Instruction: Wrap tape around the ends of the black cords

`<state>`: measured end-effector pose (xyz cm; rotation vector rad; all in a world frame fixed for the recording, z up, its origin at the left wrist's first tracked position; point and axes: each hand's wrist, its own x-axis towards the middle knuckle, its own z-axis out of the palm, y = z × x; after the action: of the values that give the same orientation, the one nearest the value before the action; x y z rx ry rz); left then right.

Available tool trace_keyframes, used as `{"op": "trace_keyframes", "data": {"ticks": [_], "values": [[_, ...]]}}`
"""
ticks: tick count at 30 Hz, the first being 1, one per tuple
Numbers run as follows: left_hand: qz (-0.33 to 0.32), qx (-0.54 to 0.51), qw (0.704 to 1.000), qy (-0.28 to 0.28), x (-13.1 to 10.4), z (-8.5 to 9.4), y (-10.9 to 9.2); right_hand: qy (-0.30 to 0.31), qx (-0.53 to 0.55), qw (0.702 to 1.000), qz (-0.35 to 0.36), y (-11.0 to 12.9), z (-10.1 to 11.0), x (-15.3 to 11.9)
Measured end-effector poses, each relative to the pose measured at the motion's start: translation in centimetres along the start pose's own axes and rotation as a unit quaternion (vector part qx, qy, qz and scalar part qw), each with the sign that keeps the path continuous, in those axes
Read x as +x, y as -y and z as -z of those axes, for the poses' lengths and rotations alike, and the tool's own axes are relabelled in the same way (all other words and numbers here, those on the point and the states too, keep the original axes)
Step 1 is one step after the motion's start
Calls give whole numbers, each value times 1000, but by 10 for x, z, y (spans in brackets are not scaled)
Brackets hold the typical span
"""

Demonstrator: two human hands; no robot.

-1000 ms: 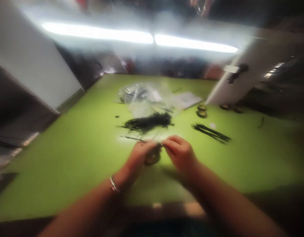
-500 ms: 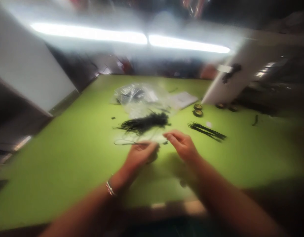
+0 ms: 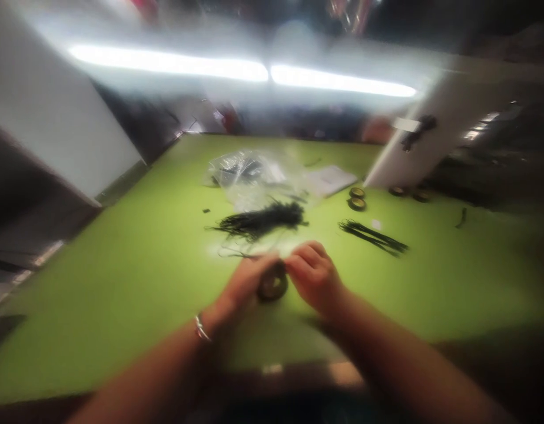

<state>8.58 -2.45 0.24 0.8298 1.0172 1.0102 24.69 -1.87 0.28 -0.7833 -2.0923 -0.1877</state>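
L hand (image 3: 249, 275) grips dark roll (image 3: 272, 292) & cord (image 3: 242, 255) over green table (image 3: 122, 282); R hand (image 3: 287, 263) pinched closed at roll's top, held item unclear. Caution: cord may slip or twist if L grip loosens w/ R pull

The roll of black tape (image 3: 272, 295) is a dark ring with a paler centre. It is held at the left hand (image 3: 248, 280), under its fingers, with the round flat side facing the viewer. A thin black cord (image 3: 233, 254) extends from this same hand toward the left; its free part is curved and rather blurred.
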Motion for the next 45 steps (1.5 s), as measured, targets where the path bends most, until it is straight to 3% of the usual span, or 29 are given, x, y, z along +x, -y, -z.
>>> {"op": "trace_keyframes", "data": {"ticks": [4,8,10,12,15,18,21,25,27,29,32,36,38,40,43,45], "values": [[41,-8,999,12,4,3,4,32,-68,992,101,0,0,-2],[28,16,999,19,5,4,7,61,-75,990,99,0,2,-3],[9,31,999,14,5,4,6,70,-28,996,56,-2,6,-2],[-26,58,998,-2,6,4,4,53,67,996,-37,-5,10,1],[-92,108,989,-29,6,4,3,12,174,962,-209,-6,12,5],[-162,171,971,-45,5,3,3,62,199,937,-280,-2,8,5],[-218,249,941,-73,2,0,3,105,187,938,-273,5,2,3],[-218,261,938,-72,0,-3,2,73,117,968,-211,8,1,0],[-185,221,956,-46,0,-3,2,45,95,978,-180,7,1,-1],[-113,149,982,-4,0,-3,1,30,49,990,-131,5,0,-1],[-6,50,998,32,1,-1,-1,51,-40,997,-39,4,0,-2],[6,32,998,47,2,3,-4,67,-75,994,43,2,1,-5],[-9,41,998,48,2,4,-5,67,-49,996,34,-2,2,-7],[-35,57,997,31,2,5,-6,55,17,998,-24,-6,2,-6],[-84,88,993,-1,2,4,-7,62,153,977,-134,-9,2,-4],[-111,113,987,-12,3,4,-7,86,178,968,-155,-8,1,-3]]}}
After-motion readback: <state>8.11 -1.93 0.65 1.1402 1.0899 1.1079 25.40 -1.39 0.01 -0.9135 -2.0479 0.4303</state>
